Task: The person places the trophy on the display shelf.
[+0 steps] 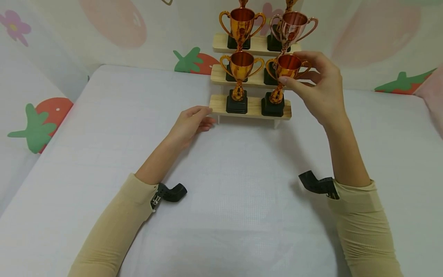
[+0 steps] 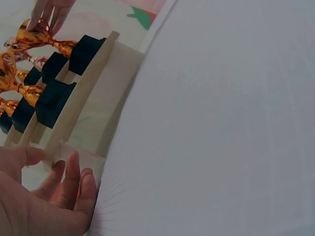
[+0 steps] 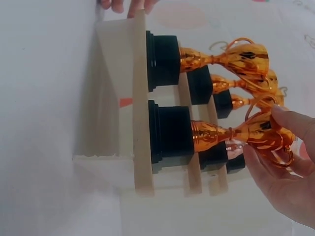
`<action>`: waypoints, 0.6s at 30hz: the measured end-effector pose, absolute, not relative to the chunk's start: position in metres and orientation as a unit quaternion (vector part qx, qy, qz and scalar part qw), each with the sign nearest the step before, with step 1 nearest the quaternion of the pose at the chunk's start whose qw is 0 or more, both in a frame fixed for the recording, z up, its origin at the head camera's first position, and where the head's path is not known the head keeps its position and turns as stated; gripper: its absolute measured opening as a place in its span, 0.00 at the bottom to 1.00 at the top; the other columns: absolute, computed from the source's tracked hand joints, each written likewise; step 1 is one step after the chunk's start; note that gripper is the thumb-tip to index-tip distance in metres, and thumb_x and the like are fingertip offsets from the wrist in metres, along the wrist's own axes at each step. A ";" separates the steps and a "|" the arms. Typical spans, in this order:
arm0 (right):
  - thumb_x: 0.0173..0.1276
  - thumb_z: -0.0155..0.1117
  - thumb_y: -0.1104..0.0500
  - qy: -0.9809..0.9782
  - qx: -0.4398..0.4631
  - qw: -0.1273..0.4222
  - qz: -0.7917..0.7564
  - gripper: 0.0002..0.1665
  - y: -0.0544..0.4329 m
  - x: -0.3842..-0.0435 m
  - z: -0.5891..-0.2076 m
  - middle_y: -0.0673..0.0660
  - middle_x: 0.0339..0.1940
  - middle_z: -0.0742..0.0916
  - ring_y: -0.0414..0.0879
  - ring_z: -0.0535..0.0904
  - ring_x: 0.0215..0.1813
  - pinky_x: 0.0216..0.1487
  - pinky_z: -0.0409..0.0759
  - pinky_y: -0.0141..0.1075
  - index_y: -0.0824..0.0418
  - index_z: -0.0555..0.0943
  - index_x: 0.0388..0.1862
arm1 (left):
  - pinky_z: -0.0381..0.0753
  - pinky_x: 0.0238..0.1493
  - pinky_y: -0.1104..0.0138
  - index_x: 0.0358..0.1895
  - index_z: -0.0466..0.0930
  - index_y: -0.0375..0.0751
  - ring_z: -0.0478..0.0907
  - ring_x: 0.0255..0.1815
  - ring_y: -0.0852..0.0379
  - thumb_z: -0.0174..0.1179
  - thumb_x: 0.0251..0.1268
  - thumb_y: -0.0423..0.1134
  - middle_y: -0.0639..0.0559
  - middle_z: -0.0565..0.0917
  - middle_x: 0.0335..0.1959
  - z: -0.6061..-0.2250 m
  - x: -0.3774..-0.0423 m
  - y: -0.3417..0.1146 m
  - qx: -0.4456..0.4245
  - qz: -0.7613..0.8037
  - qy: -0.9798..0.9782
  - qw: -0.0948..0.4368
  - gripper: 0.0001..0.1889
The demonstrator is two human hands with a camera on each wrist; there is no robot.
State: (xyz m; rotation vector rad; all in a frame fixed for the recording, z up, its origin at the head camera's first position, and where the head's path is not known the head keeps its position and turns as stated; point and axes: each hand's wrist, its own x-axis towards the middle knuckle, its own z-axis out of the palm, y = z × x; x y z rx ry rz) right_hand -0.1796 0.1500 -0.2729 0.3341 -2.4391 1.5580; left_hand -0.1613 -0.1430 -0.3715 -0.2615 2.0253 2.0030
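A tiered wooden display shelf (image 1: 254,107) holds several small two-handled trophies on black bases. My right hand (image 1: 320,82) grips the cup of the front right gold trophy (image 3: 209,135), thumb on the near side and fingers behind it. That trophy's base stands on the lowest tier. Beside it stands the front left gold trophy (image 1: 238,73), touched by neither hand. At the shelf's left end, my left hand (image 2: 44,196) pinches the lowest board, thumb over the edge and fingers below. A pinkish trophy (image 1: 292,29) stands behind the gripped one. The topmost trophies are cut off in the head view.
The shelf stands on a table with a white cloth (image 1: 221,184), near its back edge. Behind hangs a pale curtain (image 1: 166,34) printed with strawberries and flowers. Black wrist mounts (image 1: 173,192) stick out from both sleeves over the cloth.
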 end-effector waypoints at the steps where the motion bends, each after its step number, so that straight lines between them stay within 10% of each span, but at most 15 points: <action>1: 0.70 0.74 0.67 -0.832 0.114 0.114 0.531 0.30 0.150 -0.179 -0.273 0.57 0.63 0.81 0.41 0.81 0.50 0.60 0.82 0.29 0.64 0.77 0.70 | 0.82 0.43 0.77 0.70 0.74 0.31 0.81 0.40 0.62 0.51 0.86 0.42 0.56 0.84 0.35 -0.371 -0.161 -0.143 -0.090 0.693 0.702 0.140 0.22; 18: 0.69 0.75 0.66 -0.835 0.117 0.121 0.524 0.34 0.151 -0.178 -0.272 0.54 0.63 0.81 0.39 0.82 0.50 0.57 0.83 0.28 0.65 0.75 0.73 | 0.82 0.43 0.77 0.70 0.74 0.31 0.81 0.40 0.62 0.51 0.86 0.42 0.54 0.84 0.37 -0.371 -0.160 -0.145 -0.092 0.694 0.700 0.139 0.22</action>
